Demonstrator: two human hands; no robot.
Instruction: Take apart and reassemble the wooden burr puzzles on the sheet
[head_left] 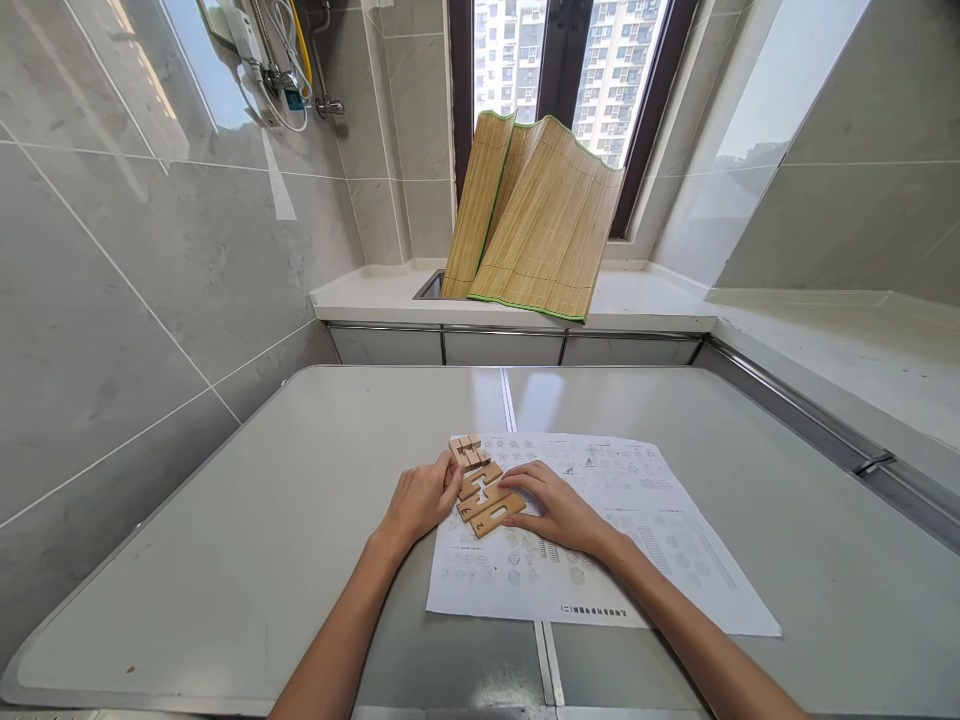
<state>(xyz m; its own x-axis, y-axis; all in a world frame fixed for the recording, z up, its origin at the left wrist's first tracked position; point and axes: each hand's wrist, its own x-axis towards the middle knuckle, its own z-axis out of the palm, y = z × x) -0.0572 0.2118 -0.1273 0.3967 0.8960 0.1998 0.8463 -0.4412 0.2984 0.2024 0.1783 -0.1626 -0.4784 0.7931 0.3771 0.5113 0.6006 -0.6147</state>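
Several flat wooden pieces with cut-outs and printed numbers lie in a slanting row on a printed white sheet. Smaller notched wooden pieces sit at the upper end of that row, by the sheet's top left corner. My left hand rests at the row's left side, fingers curled together against the pieces; anything between its fingertips is too small to make out. On the right side, my right hand has thumb and fingers apart, fingertips touching the edges of the flat pieces.
The sheet lies on a large pale table with a metal seam down its middle. Beyond the far edge, a folded bamboo mat leans by the window on a white counter. Tiled walls and a metal rail flank the table.
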